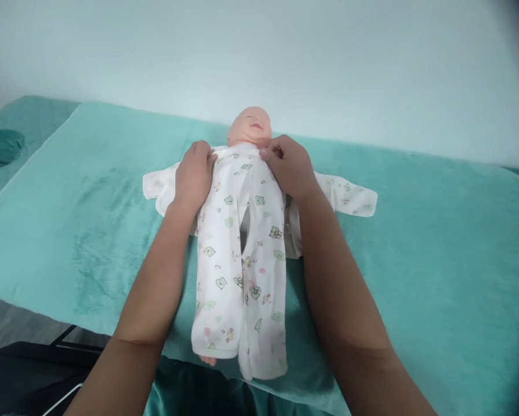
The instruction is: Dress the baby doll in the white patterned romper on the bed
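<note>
A baby doll [249, 126] lies on its back, head toward the wall. White baby pants [263, 277] printed with small green bears cover it from just below the chin down to the feet, where a few toes peek out of one leg. Beneath the pants, a matching baby shirt [354, 196] spreads its sleeves to both sides. My left hand [195, 176] is closed at the pants' upper left corner, its fingertips partly hidden. At the upper right corner, beside the doll's neck, my right hand [289, 164] pinches the pants' top edge.
A teal plush cover [436, 260] lies over the bed, which has a dark round opening [2, 145] at the far left. Behind it rises a pale wall [259, 58]. A black chair or bag-like object [21, 375] stands at the lower left, above a grey floor.
</note>
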### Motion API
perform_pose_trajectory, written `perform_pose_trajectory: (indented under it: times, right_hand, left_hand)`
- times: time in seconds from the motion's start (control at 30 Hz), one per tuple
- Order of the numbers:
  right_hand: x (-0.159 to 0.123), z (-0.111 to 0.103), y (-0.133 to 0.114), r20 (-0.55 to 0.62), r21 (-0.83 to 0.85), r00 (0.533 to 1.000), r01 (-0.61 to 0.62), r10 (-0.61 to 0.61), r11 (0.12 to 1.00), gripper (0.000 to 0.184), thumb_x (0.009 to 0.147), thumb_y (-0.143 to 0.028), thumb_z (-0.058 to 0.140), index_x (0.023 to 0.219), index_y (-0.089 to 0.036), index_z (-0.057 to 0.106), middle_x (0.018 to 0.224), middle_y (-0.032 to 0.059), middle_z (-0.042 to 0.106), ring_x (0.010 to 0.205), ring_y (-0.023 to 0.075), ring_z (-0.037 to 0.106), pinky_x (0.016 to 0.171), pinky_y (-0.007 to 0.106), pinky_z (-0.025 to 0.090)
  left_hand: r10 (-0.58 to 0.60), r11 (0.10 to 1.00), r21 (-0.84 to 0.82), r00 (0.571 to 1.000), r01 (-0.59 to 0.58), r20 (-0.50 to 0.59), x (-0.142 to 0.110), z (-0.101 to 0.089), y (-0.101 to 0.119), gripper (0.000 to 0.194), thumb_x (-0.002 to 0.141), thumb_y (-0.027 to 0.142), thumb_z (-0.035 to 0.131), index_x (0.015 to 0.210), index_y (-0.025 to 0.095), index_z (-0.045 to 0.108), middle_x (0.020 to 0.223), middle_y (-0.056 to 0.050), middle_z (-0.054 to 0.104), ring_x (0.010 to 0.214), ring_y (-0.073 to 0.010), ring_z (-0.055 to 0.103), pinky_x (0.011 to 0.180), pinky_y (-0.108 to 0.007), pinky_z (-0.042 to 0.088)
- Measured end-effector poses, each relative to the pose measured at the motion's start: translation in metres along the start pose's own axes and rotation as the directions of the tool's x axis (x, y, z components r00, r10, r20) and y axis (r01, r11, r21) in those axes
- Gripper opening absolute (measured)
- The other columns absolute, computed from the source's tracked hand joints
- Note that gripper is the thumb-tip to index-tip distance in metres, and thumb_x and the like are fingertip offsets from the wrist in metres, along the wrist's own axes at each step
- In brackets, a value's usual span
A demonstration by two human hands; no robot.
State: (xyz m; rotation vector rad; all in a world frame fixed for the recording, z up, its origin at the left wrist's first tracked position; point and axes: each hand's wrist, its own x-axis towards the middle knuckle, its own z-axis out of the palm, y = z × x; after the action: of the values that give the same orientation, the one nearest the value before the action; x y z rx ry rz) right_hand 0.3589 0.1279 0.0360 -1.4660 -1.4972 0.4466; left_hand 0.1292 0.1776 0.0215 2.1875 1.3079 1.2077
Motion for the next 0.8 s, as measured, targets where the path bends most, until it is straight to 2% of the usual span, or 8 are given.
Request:
perform_pose_trajectory:
  times: [0.07,0.17,0.3,0.47,0.6,0.67,0.8]
  right_hand:
    - [0.001,0.003,0.003,-0.027,-0.021,1.0,-0.006,0.005,1.0,0.014,0.09,-0.033,0.063,0.082,-0.024,0.056,0.086,-0.0009,0.062,0.091,0.018,0.058,0.09,0.037,0.048]
    - [0.001,0.005,0.003,-0.029,0.001,0.999,-0.015,0.015,1.0,0.011,0.089,-0.028,0.064,0.082,-0.023,0.056,0.084,-0.0015,0.06,0.088,0.0169,0.057,0.087,0.036,0.048]
    - [-0.001,0.007,0.0,-0.054,0.088,0.998,0.034,-0.029,0.996,0.003,0.089,-0.023,0.062,0.087,-0.023,0.059,0.088,-0.0017,0.063,0.09,0.0161,0.059,0.089,0.035,0.049]
    - [-0.01,0.008,-0.003,-0.054,0.103,0.996,0.071,-0.066,0.992,0.004,0.091,-0.024,0.058,0.094,-0.025,0.061,0.103,0.0008,0.069,0.103,0.0184,0.062,0.102,0.04,0.048]
    - [-0.035,0.007,-0.018,-0.089,0.113,0.994,0.072,-0.063,0.991,0.015,0.094,-0.03,0.056,0.107,-0.028,0.063,0.124,0.0025,0.068,0.123,0.0217,0.06,0.115,0.046,0.042]
    - [-0.054,0.007,-0.027,-0.101,0.125,0.993,0.077,-0.064,0.989,0.022,0.095,-0.037,0.056,0.116,-0.03,0.063,0.137,0.0031,0.064,0.133,0.0228,0.055,0.121,0.048,0.038]
    - [-0.096,0.011,-0.04,-0.044,0.149,0.996,0.084,-0.079,0.985,0.04,0.097,-0.048,0.056,0.133,-0.031,0.059,0.159,0.0024,0.048,0.153,0.0241,0.036,0.13,0.051,0.026]
  left_hand:
    - [0.006,1.0,0.006,1.0,-0.006,0.001,-0.001,0.001,0.0,0.016,0.1,0.037,0.058,0.095,0.022,0.056,0.102,-0.007,0.06,0.111,-0.0256,0.059,0.1,-0.041,0.046]
    - [0.008,1.0,-0.023,1.0,-0.007,0.01,-0.001,-0.001,0.001,0.006,0.098,0.026,0.058,0.102,0.023,0.061,0.108,-0.006,0.061,0.107,-0.023,0.06,0.098,-0.039,0.048]
    - [-0.017,0.998,-0.06,1.0,0.018,0.011,0.0,-0.002,-0.001,0.024,0.092,0.009,0.053,0.107,0.024,0.066,0.112,-0.005,0.062,0.096,-0.0189,0.062,0.092,-0.036,0.05]
    - [-0.054,0.994,-0.096,0.997,0.049,-0.053,-0.01,-0.004,0.008,0.02,0.09,0.01,0.056,0.102,0.023,0.065,0.109,-0.004,0.064,0.095,-0.0179,0.062,0.09,-0.034,0.05]
    - [-0.117,0.984,-0.151,0.981,0.094,-0.152,-0.045,-0.013,0.032,0.01,0.092,0.017,0.057,0.098,0.024,0.061,0.103,-0.003,0.064,0.093,-0.0166,0.06,0.083,-0.031,0.049]
    - [-0.166,0.971,-0.194,0.976,0.138,-0.138,-0.072,-0.022,0.042,0.0,0.093,0.024,0.059,0.094,0.024,0.059,0.095,-0.001,0.063,0.084,-0.015,0.058,0.075,-0.029,0.048]
    - [-0.23,0.946,-0.244,0.972,0.212,-0.046,-0.135,-0.047,0.052,0.017,0.09,0.035,0.067,0.087,0.022,0.055,0.087,0.001,0.058,0.074,-0.0128,0.052,0.069,-0.028,0.044]
